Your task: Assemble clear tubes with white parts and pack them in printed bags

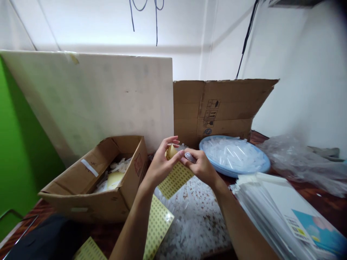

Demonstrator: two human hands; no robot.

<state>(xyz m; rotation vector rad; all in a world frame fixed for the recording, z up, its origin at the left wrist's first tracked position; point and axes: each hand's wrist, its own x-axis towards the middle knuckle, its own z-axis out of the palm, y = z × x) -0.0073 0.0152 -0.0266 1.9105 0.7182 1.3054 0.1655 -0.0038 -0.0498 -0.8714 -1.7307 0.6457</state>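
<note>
My left hand (163,163) is closed on a yellow sticker sheet (176,180) covered in rows of small round dots. The sheet's upper end curls over near the fingers, and its lower part hangs beneath both hands. In my right hand (202,167) a small translucent plastic tube (190,157) is gripped, its rounded end facing me. The two hands almost meet, with the left thumb beside the tube. Below them spreads a heap of small clear plastic pieces (192,220). Another dotted sheet (158,227) lies partly under my left forearm.
On the left stands an open cardboard box (116,206) with plastic pieces and yellow paper inside. A blue basin (222,168) of clear tubes sits at the back right. Stacked white packages (282,202) lie at right, near crumpled plastic bags (300,159). A cardboard sheet (230,97) stands behind.
</note>
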